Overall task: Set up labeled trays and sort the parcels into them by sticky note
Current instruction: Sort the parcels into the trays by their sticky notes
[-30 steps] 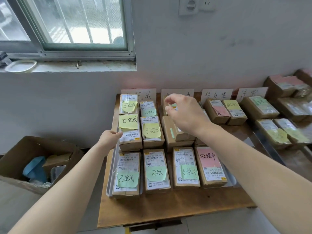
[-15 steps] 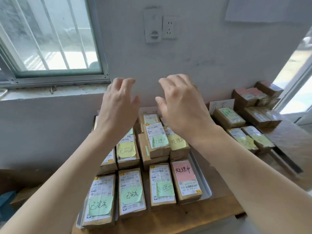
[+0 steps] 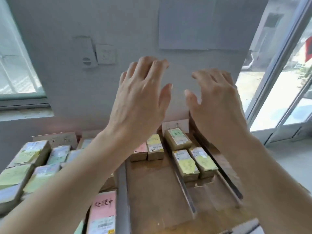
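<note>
- Both hands are up in the air in front of the white wall, backs toward the camera, above the far end of the wooden table point(image 3: 152, 200).
- The left hand point(image 3: 141, 102) is spread, fingers loosely splayed and slightly curled, thumb out to the side; nothing is in it.
- The right hand point(image 3: 217, 105) mirrors it just beside, fingers bent forward, thumb pointing toward the left thumb, also bare of any parcel. The two thumbs are near each other but apart.
- Down on the table, the parcels lie in rows inside shallow metal trays point(image 3: 122, 191).
- At the left, a cluster of brown parcels with green and yellow sticky notes point(image 3: 25, 156) sits packed side by side; the writing there is too blurred to read.
- Near the bottom edge, a parcel with a pink note point(image 3: 103, 206) carries dark handwritten characters, just left of a tray rim.
- In the middle tray, two parcels stand against the back: one with a pink note point(image 3: 140, 150), one with a yellow note point(image 3: 154, 144), touching each other; the front of that tray is bare wood-coloured reflection.
- In the right tray, a parcel with a green note point(image 3: 177, 137) lies at the back, and two parcels with yellow notes point(image 3: 194, 164) lie side by side in front of it.
- White paper label cards point(image 3: 175, 125) stand propped against the wall behind the trays; their characters are faint.
- A wall socket point(image 3: 105, 54) is mounted above the left hand.
</note>
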{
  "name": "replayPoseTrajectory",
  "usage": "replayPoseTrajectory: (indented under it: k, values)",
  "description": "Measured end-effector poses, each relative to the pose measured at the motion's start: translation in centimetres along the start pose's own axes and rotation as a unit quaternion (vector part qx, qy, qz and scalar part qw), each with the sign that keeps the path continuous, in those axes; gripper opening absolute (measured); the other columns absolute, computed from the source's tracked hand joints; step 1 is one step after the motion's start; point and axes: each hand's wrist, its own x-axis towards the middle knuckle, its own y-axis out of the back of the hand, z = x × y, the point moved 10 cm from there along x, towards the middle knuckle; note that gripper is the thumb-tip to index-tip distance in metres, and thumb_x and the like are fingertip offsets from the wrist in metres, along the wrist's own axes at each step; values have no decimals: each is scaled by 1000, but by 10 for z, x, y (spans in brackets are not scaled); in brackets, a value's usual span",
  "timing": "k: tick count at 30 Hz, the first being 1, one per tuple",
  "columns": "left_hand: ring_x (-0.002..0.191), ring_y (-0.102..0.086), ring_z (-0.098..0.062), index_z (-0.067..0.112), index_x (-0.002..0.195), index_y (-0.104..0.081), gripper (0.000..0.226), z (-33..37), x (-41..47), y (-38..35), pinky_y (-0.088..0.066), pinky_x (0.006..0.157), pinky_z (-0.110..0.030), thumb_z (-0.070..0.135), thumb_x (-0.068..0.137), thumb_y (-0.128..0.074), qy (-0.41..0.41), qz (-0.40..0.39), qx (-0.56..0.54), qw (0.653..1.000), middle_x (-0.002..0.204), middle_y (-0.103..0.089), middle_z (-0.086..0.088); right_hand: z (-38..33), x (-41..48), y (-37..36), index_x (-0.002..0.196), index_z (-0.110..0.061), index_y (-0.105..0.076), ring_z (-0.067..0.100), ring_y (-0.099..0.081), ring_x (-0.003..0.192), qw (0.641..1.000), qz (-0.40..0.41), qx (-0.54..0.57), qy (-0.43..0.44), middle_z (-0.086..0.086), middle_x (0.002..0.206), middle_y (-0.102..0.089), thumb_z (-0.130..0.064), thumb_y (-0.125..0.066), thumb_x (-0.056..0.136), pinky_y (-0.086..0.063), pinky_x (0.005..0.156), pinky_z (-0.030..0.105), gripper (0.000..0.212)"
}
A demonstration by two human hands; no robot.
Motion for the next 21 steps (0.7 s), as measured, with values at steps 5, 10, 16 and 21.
replayPoseTrajectory:
  k: [5,10,16,21]
  values:
    - [102,-55,-28,6,118,-56,32,93,21,-106,-39,87,-35,17,88,-56,1,-43,-34,998,112,-58,-10,142,-5,13,115,3,-58,38,-48,114,998,-44,-15,-46,21,116,-60,-13,-58,89,-41,94,46,30]
    - [98,-56,-28,4,116,-56,32,134,36,-187,-42,85,-36,17,87,-57,-8,-80,-30,996,109,-59,-12,235,-12,6,119,0,-58,36,-50,116,996,-50,-15,-70,18,117,-61,-17,-59,90,-41,95,46,34]
    - [102,-54,-26,3,118,-56,32,123,43,-271,-43,87,-36,15,88,-61,44,-103,-72,991,112,-58,-12,315,-11,-43,121,-2,-57,33,-48,118,987,-109,-43,-106,15,120,-60,-17,-57,91,-38,98,43,34]
    - [105,-53,-23,5,120,-55,33,102,42,-349,-41,91,-34,18,90,-59,103,-141,-86,981,116,-56,-9,371,-13,-93,125,-6,-54,28,-42,122,973,-175,-72,-131,11,126,-56,-21,-52,94,-33,100,37,35]
